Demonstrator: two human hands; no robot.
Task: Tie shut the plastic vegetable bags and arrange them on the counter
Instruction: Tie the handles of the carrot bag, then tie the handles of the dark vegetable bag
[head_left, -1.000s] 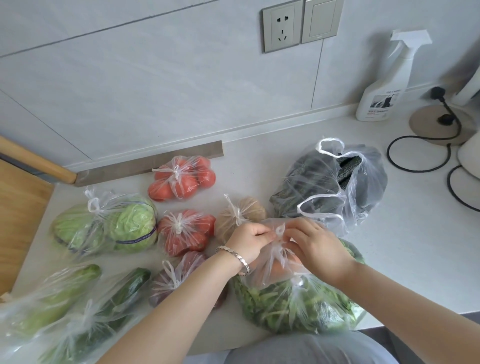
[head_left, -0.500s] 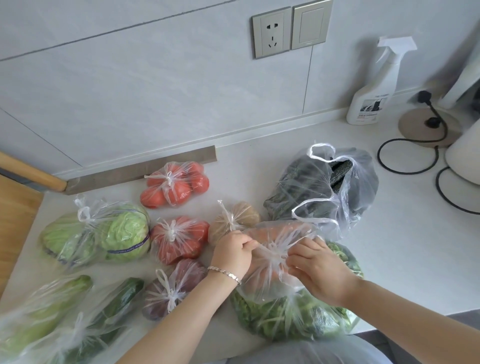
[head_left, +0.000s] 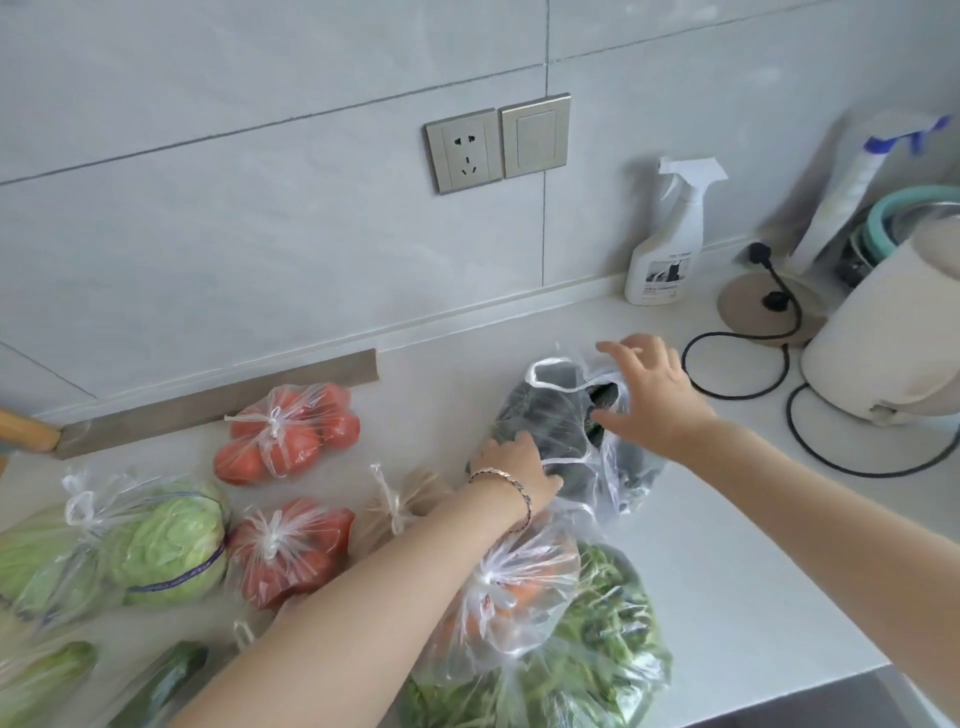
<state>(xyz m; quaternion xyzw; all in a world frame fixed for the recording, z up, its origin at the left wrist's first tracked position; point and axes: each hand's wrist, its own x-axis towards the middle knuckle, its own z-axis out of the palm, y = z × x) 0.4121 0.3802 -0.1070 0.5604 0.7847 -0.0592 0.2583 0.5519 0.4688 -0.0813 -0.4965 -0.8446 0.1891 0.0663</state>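
Observation:
An untied clear bag of dark green vegetables (head_left: 540, 410) lies mid-counter, its white handle loops standing open. My left hand (head_left: 511, 467) rests on that bag's near left side. My right hand (head_left: 657, 397) hovers over the bag's mouth with fingers spread, holding nothing. A knotted bag of carrots (head_left: 519, 582) lies just in front, on top of a bag of leafy greens (head_left: 608, 654). Knotted bags sit to the left: two of tomatoes (head_left: 291, 436) (head_left: 291, 551), one of cabbage (head_left: 161, 545) and one of brown vegetables (head_left: 400, 504).
More bagged green vegetables (head_left: 47, 675) lie at the lower left. A spray bottle (head_left: 667, 244), a white kettle (head_left: 883, 338) and looping black cords (head_left: 737, 364) fill the back right. The counter's front edge (head_left: 831, 680) runs past the greens bag.
Both hands let go of the carrot bag, which now lies knotted on the greens, and reached forward to the open bag of dark vegetables. The view tilted up.

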